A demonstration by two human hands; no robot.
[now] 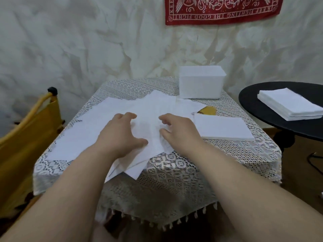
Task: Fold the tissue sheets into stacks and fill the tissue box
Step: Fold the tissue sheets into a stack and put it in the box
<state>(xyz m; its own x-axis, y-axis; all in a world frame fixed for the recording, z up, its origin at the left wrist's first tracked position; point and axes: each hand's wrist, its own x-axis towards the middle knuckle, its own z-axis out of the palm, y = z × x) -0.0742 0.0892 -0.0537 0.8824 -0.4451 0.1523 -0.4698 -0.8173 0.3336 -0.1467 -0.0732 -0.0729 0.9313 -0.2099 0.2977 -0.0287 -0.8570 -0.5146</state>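
Observation:
Several loose white tissue sheets (97, 124) lie spread and overlapping across the lace-covered table (174, 173). My left hand (120, 135) and my right hand (178, 131) rest on the middle sheets, side by side, fingers spread and lightly bent, a narrow strip of tissue between them. A folded stack of tissues (222, 127) lies to the right of my right hand. The white tissue box (201, 82) stands at the table's far right corner. A yellow-brown piece (208, 110) peeks out between the stack and the box.
A round black side table (262, 103) at the right carries another neat stack of tissues (288, 103). A yellow folding chair (26, 130) stands at the left. A crumpled white backdrop with a red bandana (222, 9) hangs behind.

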